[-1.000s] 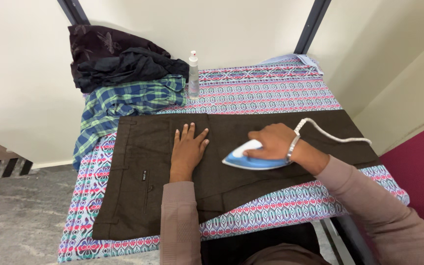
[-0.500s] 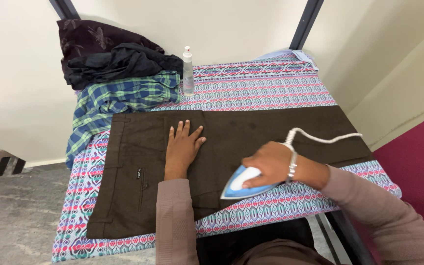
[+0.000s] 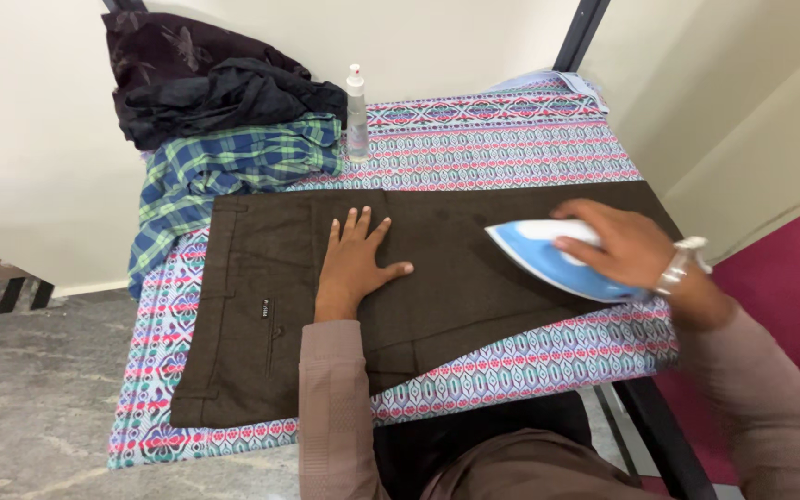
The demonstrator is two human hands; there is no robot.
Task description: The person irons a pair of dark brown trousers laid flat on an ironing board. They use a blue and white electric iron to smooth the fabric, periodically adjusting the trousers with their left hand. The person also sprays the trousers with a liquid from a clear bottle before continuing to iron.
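1. Brown trousers [image 3: 270, 306] spread flat across the bench [image 3: 511, 148], waistband at the left, one leg running right under the iron [image 3: 548, 256].
2. Right hand [image 3: 627, 245] closed around the handle of the blue-and-white iron, sole down on the trouser leg near the right end, tip pointing left toward the other hand.
3. Left hand [image 3: 356, 262] open and flat on the cloth, fingers spread, gripping nothing, just pinning the fabric well left of the iron.
4. Risk of a burn: hot tip aimed at the flat hand; a long stroke leftward could reach the fingertips.
5. Risk of a scorch or shine mark: possible if the sole lingers in one spot on the dark cloth.
6. Risk of a pressed-in crease: near the lower edge the leg looks folded over itself, though hard to tell from this angle; ironing over that would set the fold.
7. Risk of a snag: cord hidden behind the wrist and bracelet here, so its slack cannot be judged; could drag the cloth or catch the bench corner.
8. Spray bottle [image 3: 356, 113] upright at the back edge, beside a pile of clothes [image 3: 224, 120]: plaid shirt under dark garments; could tip if the cover gets tugged.
9. Bench covered by a patterned sheet in pink, teal and white bands, hanging over the front.
10. Cream walls close behind and to the right, dark metal uprights, grey mottled floor [image 3: 39, 389] at left, maroon surface at far right.
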